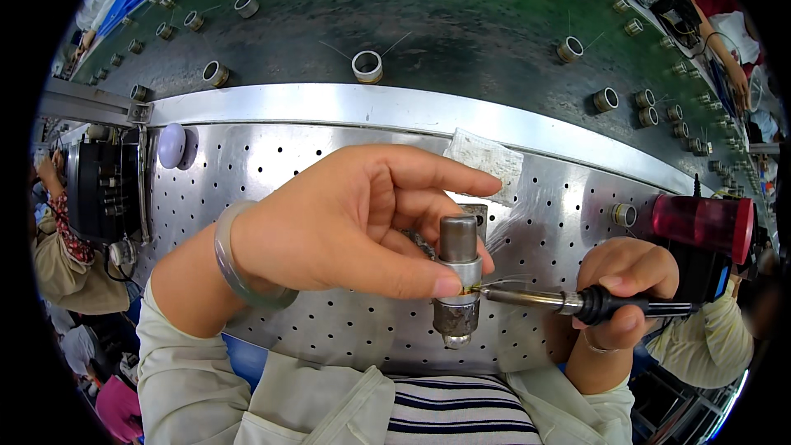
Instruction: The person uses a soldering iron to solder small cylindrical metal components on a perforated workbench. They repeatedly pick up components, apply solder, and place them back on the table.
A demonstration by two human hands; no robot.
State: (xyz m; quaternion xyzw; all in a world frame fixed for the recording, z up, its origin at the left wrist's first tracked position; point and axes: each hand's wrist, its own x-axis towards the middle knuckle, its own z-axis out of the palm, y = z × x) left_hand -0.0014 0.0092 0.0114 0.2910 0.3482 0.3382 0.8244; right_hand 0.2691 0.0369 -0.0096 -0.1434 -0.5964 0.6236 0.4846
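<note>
My left hand [354,222] is closed around a steel cylinder [458,239], its thumb and fingers pressing on the sides. The cylinder stands about upright, with a silver collar around its middle and a darker knurled part with a rounded end below. Thin wires come off near the collar's lower edge. In my right hand [630,284] is a soldering iron [540,300] with a black handle, held like a pen. Its tip points left and meets the collar's lower edge, beside my left thumb; whether it touches the wire I cannot tell.
Beneath my hands lies a perforated metal worktop [329,321]. A white pad [494,166], a lilac knob [171,146], a loose metal ring [624,214] and a red cylinder [700,222] surround them. Beyond the metal rail [371,103], a green belt [461,41] carries several wired rings. Other people sit at both sides.
</note>
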